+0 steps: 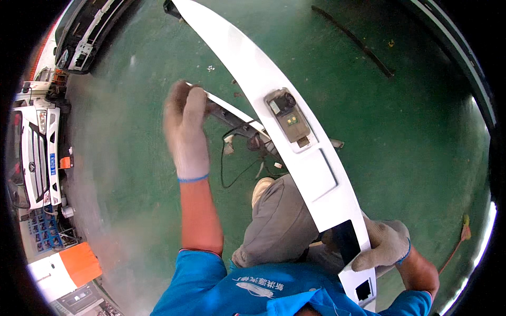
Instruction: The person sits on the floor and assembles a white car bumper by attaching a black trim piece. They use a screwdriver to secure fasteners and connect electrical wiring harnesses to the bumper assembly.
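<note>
A long, curved white vehicle trim panel (247, 60) slants from the top of the view down to my lap. Set into it is a recess with a grey-brown fitting (292, 122), and near its lower end are dark openings. My right hand (383, 243), in a pale work glove, grips the panel's lower right edge, thumb on the face. My gloved left hand (185, 126) is raised left of the panel and smeared by motion. Its fingers overlap the end of a dark strip with a white edge (232, 113); whether they hold it, I cannot tell.
Behind the panel a black cable (222, 168) with connectors trails over the green floor (132, 174). A dark strip (353, 39) lies farther off. At left stand a white truck (37, 152) and a dark vehicle (84, 42); an orange-and-white box (79, 266) sits at lower left.
</note>
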A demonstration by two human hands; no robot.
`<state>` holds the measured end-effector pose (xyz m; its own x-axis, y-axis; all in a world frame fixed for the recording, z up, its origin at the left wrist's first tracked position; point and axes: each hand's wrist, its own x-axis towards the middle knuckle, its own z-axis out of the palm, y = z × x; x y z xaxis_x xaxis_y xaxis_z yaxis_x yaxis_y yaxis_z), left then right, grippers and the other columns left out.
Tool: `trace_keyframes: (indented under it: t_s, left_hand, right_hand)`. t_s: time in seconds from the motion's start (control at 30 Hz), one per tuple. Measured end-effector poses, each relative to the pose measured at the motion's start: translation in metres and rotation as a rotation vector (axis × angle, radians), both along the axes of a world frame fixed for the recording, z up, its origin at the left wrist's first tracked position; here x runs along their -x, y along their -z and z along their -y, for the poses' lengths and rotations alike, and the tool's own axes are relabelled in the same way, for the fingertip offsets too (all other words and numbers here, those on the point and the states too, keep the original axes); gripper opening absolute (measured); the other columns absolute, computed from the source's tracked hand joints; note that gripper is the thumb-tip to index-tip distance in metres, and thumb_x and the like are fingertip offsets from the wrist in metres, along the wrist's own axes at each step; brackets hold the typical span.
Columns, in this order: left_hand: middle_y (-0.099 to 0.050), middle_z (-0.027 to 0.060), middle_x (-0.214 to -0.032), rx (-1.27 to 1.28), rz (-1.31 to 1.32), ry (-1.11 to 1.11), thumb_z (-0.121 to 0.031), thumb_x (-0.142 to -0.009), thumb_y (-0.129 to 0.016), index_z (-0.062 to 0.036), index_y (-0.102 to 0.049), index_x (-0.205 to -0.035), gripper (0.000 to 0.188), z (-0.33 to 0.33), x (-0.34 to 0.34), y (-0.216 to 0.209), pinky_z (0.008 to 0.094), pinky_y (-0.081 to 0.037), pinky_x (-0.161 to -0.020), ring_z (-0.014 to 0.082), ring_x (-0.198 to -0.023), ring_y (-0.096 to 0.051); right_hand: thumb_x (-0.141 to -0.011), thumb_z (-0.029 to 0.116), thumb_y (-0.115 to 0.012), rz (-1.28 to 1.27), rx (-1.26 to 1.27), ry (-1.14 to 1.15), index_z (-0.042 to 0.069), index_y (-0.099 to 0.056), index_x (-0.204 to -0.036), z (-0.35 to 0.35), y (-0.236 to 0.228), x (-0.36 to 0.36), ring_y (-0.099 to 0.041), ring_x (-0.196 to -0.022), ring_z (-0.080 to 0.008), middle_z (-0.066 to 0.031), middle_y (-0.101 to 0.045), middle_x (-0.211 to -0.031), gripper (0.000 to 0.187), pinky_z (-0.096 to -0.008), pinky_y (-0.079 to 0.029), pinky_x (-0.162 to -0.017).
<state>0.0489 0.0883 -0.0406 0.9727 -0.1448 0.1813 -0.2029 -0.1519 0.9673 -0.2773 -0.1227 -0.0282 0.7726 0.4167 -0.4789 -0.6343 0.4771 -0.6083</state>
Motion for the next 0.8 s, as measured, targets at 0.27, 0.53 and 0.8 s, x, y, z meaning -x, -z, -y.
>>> trace_keyframes:
  t_s: [0.27,0.53,0.8]
  left_hand:
    - [-0.064,0.0245,-0.136,0.918,-0.483,0.824,-0.074,-0.098,-0.05,0.008,-0.051,-0.144,0.094,0.052,-0.025,0.017,0.0464,-0.059,-0.098,0.0359,-0.121,-0.067]
    - [-0.071,0.021,-0.116,1.063,-0.601,0.69,-0.031,-0.101,-0.058,0.0102,-0.062,-0.127,0.049,0.046,-0.02,0.022,0.0401,-0.064,-0.086,0.0307,-0.104,-0.073]
    - [-0.073,0.0211,-0.113,0.89,-0.571,0.55,-0.023,-0.101,-0.059,0.0097,-0.063,-0.124,0.04,0.033,-0.005,-0.002,0.0426,-0.065,-0.086,0.0307,-0.101,-0.075]
  right_hand:
    - [-0.081,0.046,-0.09,0.072,0.174,-0.254,-0.004,-0.037,-0.157,0.013,0.009,0.01,-0.068,-0.118,-0.0295,-0.0268,-0.066,-0.13,0.104,-0.039,-0.057,-0.098]
    - [-0.078,0.036,-0.09,0.553,1.084,-0.107,0.003,-0.067,-0.133,0.039,-0.044,-0.039,-0.072,-0.105,-0.0346,-0.021,-0.071,-0.118,0.068,-0.0431,-0.059,-0.088]
    - [-0.077,0.019,-0.086,1.35,1.609,0.125,0.009,-0.072,-0.12,-0.001,-0.071,-0.157,-0.072,-0.085,-0.0228,-0.011,-0.07,-0.103,0.045,-0.0337,-0.061,-0.066]
